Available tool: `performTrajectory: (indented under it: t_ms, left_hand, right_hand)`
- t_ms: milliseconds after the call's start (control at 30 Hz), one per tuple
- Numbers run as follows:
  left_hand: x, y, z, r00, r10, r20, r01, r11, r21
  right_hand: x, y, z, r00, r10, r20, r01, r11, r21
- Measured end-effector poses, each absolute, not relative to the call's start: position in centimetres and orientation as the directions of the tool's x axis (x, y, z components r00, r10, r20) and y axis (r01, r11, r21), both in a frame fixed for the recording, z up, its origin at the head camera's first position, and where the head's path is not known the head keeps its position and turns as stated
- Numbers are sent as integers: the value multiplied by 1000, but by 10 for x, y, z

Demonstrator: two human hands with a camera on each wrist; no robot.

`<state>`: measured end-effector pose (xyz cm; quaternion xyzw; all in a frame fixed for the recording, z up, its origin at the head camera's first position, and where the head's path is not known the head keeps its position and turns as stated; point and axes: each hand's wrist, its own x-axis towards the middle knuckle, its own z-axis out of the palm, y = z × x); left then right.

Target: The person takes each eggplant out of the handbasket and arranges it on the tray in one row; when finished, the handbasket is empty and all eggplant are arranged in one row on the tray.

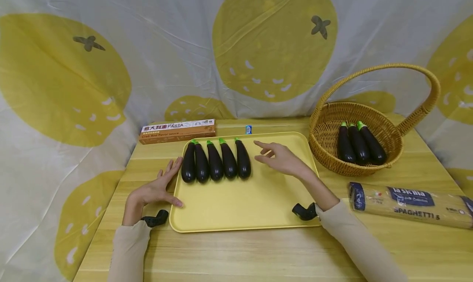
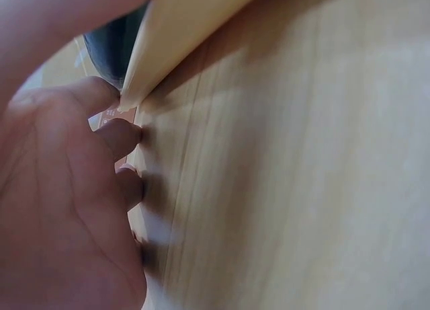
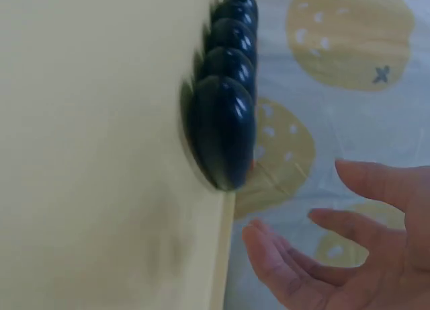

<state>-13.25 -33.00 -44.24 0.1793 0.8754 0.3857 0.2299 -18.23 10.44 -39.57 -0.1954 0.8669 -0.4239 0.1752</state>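
Note:
Several dark eggplants [image 1: 216, 163] with green stem ends lie side by side in a row on a yellow tray [image 1: 218, 210]. At the tray's left edge is my left hand [image 1: 157, 188], fingers spread. Its thumb reaches over the rim, and in the left wrist view its fingertips [image 2: 124, 138] rest on the table beside the tray wall. My right hand [image 1: 278, 157] hovers over the tray, to the right of the row, holding nothing. Its index finger points left and the other fingers bend loosely. In the right wrist view the nearest eggplant [image 3: 222, 135] is apart from this hand [image 3: 336, 256].
A wicker basket [image 1: 332, 163] with a tall handle holds three eggplants [image 1: 360, 146] at the back right. Before it lies a spaghetti pack [image 1: 410, 204]. A pasta box [image 1: 177, 131] and a small blue packet [image 1: 248, 129] sit behind the tray. Patterned cloth [image 1: 177, 48] hangs behind the table.

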Motion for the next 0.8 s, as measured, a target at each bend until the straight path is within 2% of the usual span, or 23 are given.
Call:
performTrajectory:
  t_ms: [167, 333, 567, 800]
  left_hand:
    - [-133, -331, -443, -835, 474, -278, 119, 649, 751]
    - [-133, -332, -443, -836, 471, -282, 112, 649, 752]
    - [-134, -333, -443, -835, 480, -270, 126, 643, 755]
    - [-134, -331, -444, -834, 481, -271, 117, 634, 764]
  right_hand:
    - [-175, 159, -371, -872, -483, -79, -243, 568, -786]
    - [-169, 215, -355, -908, -413, -65, -239, 641, -729]
    - [-170, 284, -354, -960, -247, -129, -91, 716, -693]
    - [-177, 334, -367, -978, -116, -171, 41, 701, -712]
